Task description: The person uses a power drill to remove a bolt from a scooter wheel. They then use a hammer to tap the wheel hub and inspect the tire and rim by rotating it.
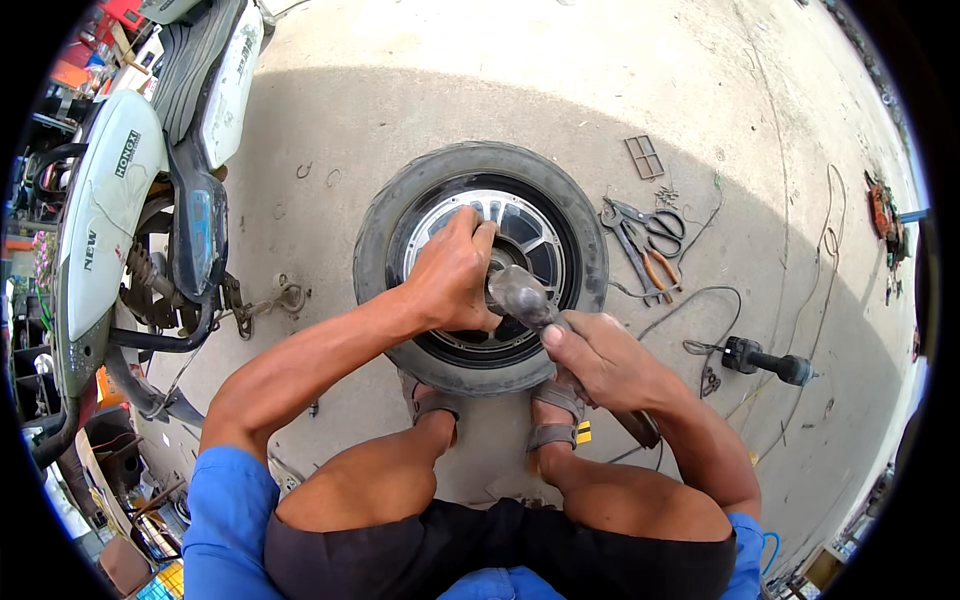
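Note:
A hub-motor wheel (545, 170) with a black tyre and a silver-and-black hub lies flat on the ground between my feet. My left hand (455, 275) curls over the hub's middle, thumb and fingers bent round a part there. The hammer's head covers most of that part, so its kind is hidden. In my right hand (605, 365) is a hammer (520, 292), gripped close below its worn metal head. The head is over the hub centre, beside my left fingers; whether it touches the hub I cannot tell.
Right of the wheel lie scissors (664, 232), pliers with orange handles (660, 270), a small frame-like tray (644, 157) and loose screws (666, 196). Farther right are a black power tool (768, 362) and trailing wires (829, 240). A white scooter (115, 190) stands at left.

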Action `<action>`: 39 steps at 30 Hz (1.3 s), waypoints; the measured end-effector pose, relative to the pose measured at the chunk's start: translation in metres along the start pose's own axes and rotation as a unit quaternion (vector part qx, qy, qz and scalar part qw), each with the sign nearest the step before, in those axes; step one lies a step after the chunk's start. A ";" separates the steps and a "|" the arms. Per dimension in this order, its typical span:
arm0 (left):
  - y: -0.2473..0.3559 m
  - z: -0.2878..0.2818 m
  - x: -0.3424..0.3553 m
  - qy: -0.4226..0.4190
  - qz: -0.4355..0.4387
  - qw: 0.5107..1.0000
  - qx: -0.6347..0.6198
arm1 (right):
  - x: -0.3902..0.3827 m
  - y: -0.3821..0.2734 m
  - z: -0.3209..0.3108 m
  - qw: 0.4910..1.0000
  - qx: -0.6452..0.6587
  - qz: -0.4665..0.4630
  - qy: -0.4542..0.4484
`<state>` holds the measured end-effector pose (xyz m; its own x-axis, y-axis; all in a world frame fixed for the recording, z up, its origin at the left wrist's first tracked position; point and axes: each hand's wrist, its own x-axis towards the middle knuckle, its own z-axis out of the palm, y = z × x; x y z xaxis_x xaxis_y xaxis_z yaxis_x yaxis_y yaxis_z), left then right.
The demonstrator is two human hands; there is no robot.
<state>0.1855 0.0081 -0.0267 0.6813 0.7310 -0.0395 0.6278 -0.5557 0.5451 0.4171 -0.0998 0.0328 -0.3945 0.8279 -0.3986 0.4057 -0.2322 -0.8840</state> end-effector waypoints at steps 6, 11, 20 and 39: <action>0.005 -0.013 -0.002 0.050 0.027 0.998 0.017 | -0.038 -0.071 -0.024 0.993 0.064 -0.100 0.014; -0.004 0.005 0.006 0.030 0.022 0.999 0.026 | 0.003 -0.013 -0.008 0.999 0.025 -0.021 0.000; -0.009 0.010 0.017 -0.006 0.013 1.000 0.014 | 0.020 0.015 -0.004 0.999 -0.035 -0.009 0.024; -0.018 0.018 0.005 0.023 0.007 0.998 0.058 | 0.004 0.012 0.001 1.000 0.018 -0.007 0.014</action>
<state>0.1846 0.0148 -0.0520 0.6741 0.7386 0.0083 0.6590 -0.6064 0.4450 0.4194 -0.1002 0.0208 -0.3758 0.8457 -0.3789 0.3693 -0.2383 -0.8982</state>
